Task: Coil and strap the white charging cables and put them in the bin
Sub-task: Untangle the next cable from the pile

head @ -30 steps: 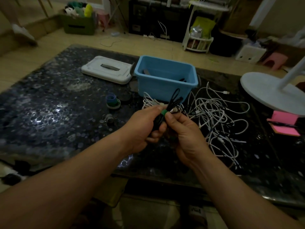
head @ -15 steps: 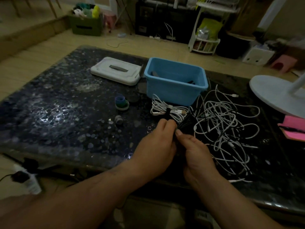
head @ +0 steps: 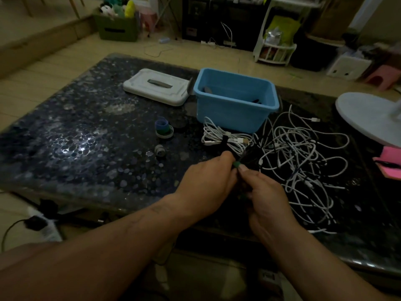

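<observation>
white lid [head: 156, 86] sits toward the far edge of the table [head: 86, 148], with the strap rolls [head: 163, 130] nearer the middle. left hand [head: 208, 183] is by the front edge, fingers curled, thumb and forefinger clamped on the dark bundle [head: 249, 154]. white coil [head: 225, 141], already strapped, lies just beyond the fingertips, near the front wall of the blue bin [head: 230, 114]. green strap [head: 236, 164] wraps the bundle where the two hands meet. The bundle's long axis seems to run away from the person, toward the bin (too dim to tell the cable's colour). The bin is straight ahead of both hands, left slightly nearer. right hand [head: 267, 196] has its fingers closed, pinching the strap. loose white cables [head: 303, 161] are spread toward the right edge.
</observation>
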